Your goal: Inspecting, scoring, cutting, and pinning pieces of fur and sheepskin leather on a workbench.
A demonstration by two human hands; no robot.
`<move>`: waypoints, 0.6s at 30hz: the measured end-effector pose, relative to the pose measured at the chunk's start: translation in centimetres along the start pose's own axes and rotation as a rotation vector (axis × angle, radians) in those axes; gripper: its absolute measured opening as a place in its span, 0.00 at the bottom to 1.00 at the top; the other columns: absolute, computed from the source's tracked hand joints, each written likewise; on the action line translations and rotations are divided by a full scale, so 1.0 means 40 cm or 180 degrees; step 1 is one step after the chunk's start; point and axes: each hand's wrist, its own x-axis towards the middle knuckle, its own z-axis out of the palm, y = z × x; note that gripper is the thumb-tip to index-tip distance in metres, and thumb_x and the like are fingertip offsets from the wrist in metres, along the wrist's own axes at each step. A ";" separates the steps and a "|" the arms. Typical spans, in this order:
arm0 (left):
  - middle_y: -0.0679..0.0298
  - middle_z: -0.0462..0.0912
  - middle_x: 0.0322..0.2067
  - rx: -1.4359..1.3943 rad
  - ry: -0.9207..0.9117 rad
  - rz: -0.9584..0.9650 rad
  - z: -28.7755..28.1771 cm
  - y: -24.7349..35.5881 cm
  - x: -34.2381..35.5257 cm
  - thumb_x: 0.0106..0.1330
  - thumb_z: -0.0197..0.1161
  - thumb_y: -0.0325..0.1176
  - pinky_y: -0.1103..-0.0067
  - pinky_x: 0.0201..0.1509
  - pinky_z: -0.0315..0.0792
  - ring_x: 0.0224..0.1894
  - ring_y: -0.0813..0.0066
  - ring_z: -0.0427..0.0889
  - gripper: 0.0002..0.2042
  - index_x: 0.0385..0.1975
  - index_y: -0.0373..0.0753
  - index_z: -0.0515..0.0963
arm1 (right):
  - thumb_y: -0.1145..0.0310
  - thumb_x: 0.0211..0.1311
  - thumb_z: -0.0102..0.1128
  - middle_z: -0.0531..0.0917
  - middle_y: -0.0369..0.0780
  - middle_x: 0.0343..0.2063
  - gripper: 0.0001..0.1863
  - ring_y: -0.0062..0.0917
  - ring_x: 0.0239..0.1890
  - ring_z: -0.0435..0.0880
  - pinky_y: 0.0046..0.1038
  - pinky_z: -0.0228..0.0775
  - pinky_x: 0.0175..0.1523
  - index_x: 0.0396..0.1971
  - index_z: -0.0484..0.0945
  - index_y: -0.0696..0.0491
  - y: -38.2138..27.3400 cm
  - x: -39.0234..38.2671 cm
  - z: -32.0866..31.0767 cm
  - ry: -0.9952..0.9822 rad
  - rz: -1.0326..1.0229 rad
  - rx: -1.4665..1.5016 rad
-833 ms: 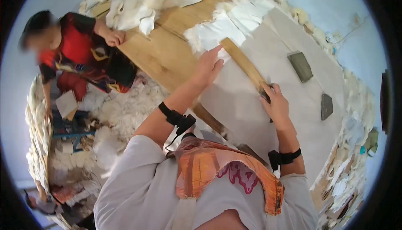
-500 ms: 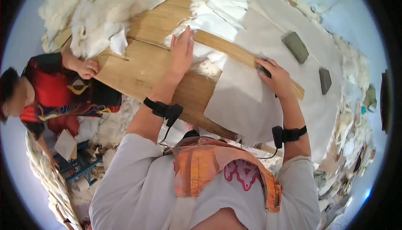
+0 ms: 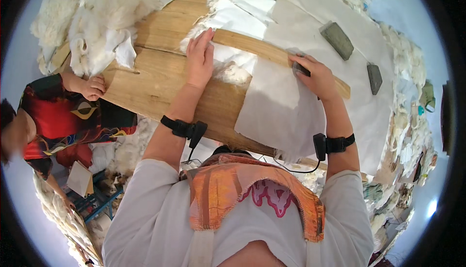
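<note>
A long wooden strip (image 3: 262, 47) lies slantwise across pale hides on the wooden table. At its left end my left hand (image 3: 200, 62) rests with fingers stretched out, touching the strip's end and the white hide under it. Farther right along the strip, my right hand (image 3: 318, 78) is curled over a small dark block (image 3: 302, 66) sitting on the wood. Its palm hides part of the block. Beneath the strip spreads a large off-white hide (image 3: 281, 106), over a white furry piece (image 3: 238, 70).
Two grey stone blocks, one larger (image 3: 337, 41) and one smaller (image 3: 374, 78), lie on the hide to the right. Fluffy fleeces (image 3: 104, 12) are heaped at the far left. Another person's hand (image 3: 92, 88) rests on the left end of the table (image 3: 160, 77).
The whole scene has shifted slightly left and up in the picture. Both my hands keep their places on the strip and the block.
</note>
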 end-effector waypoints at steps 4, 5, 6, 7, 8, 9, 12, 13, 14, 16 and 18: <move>0.62 0.84 0.55 -0.0193 0.0080 -0.0128 -0.001 0.009 -0.005 0.71 0.54 0.25 0.61 0.75 0.54 0.62 0.60 0.74 0.21 0.64 0.40 0.73 | 0.76 0.54 0.68 0.82 0.39 0.56 0.30 0.37 0.50 0.84 0.33 0.78 0.53 0.59 0.80 0.37 0.013 -0.006 0.000 0.0001 -0.0050 0.0200; 0.62 0.85 0.54 -0.0158 0.0057 -0.0152 -0.003 0.012 -0.006 0.70 0.54 0.25 0.61 0.74 0.55 0.61 0.60 0.74 0.21 0.64 0.40 0.72 | 0.76 0.54 0.68 0.81 0.39 0.56 0.30 0.37 0.50 0.84 0.33 0.78 0.53 0.59 0.79 0.37 0.017 -0.008 0.002 -0.0068 0.0037 0.0279; 0.62 0.85 0.53 -0.0116 0.0036 -0.0174 -0.005 0.016 -0.006 0.70 0.55 0.24 0.61 0.73 0.56 0.61 0.60 0.75 0.22 0.64 0.40 0.72 | 0.76 0.54 0.68 0.81 0.39 0.56 0.30 0.36 0.51 0.84 0.32 0.77 0.54 0.59 0.79 0.37 0.021 -0.008 0.004 -0.0132 0.0104 0.0390; 0.62 0.85 0.53 -0.0328 0.0040 -0.0335 -0.008 0.019 -0.005 0.69 0.56 0.24 0.61 0.71 0.58 0.59 0.61 0.76 0.23 0.65 0.40 0.71 | 0.76 0.54 0.68 0.80 0.39 0.57 0.30 0.36 0.51 0.84 0.32 0.77 0.54 0.59 0.79 0.37 0.024 -0.009 0.007 -0.0139 0.0148 0.0533; 0.62 0.85 0.53 -0.0540 0.0045 -0.0496 -0.011 0.020 -0.002 0.68 0.57 0.24 0.62 0.69 0.61 0.58 0.61 0.77 0.24 0.66 0.39 0.70 | 0.76 0.55 0.68 0.80 0.38 0.57 0.31 0.35 0.51 0.84 0.32 0.77 0.54 0.60 0.79 0.37 0.028 -0.010 0.012 -0.0144 0.0114 0.0540; 0.63 0.85 0.52 -0.0755 -0.0012 -0.0676 -0.016 0.020 0.003 0.67 0.58 0.24 0.62 0.67 0.63 0.57 0.61 0.77 0.26 0.67 0.39 0.69 | 0.76 0.55 0.68 0.80 0.38 0.57 0.31 0.35 0.52 0.84 0.31 0.77 0.54 0.60 0.79 0.37 0.031 -0.011 0.017 -0.0083 0.0063 0.0576; 0.64 0.86 0.49 -0.0417 -0.0036 -0.0621 -0.034 0.006 0.031 0.63 0.63 0.25 0.64 0.61 0.68 0.52 0.62 0.80 0.31 0.69 0.39 0.66 | 0.75 0.55 0.68 0.79 0.38 0.58 0.31 0.34 0.52 0.84 0.30 0.76 0.54 0.60 0.79 0.37 0.043 -0.012 0.030 0.0019 -0.0014 0.0563; 0.64 0.86 0.48 -0.0201 -0.0106 -0.0477 -0.040 0.000 0.041 0.62 0.64 0.25 0.65 0.60 0.69 0.51 0.61 0.80 0.32 0.69 0.39 0.65 | 0.75 0.55 0.68 0.79 0.38 0.58 0.31 0.33 0.51 0.84 0.30 0.76 0.54 0.60 0.79 0.37 0.047 -0.012 0.033 0.0017 0.0048 0.0540; 0.64 0.86 0.47 0.0011 -0.0178 -0.0335 -0.046 -0.008 0.052 0.61 0.65 0.25 0.66 0.59 0.70 0.50 0.60 0.80 0.33 0.69 0.39 0.65 | 0.76 0.55 0.68 0.79 0.37 0.58 0.31 0.33 0.52 0.84 0.30 0.76 0.54 0.60 0.79 0.36 0.051 -0.014 0.035 0.0020 -0.0033 0.0550; 0.63 0.85 0.46 0.0320 -0.0333 -0.0127 -0.056 -0.022 0.074 0.58 0.67 0.25 0.67 0.58 0.72 0.50 0.59 0.81 0.35 0.70 0.39 0.65 | 0.76 0.55 0.68 0.79 0.37 0.58 0.31 0.33 0.52 0.84 0.30 0.76 0.54 0.60 0.79 0.36 0.058 -0.016 0.037 -0.0011 -0.0029 0.0577; 0.62 0.85 0.44 0.0531 -0.0562 -0.0041 -0.062 -0.032 0.093 0.57 0.67 0.25 0.67 0.58 0.72 0.51 0.59 0.80 0.37 0.70 0.39 0.64 | 0.75 0.55 0.67 0.79 0.37 0.58 0.31 0.33 0.51 0.84 0.30 0.76 0.54 0.60 0.79 0.36 0.063 -0.019 0.037 -0.0014 -0.0038 0.0620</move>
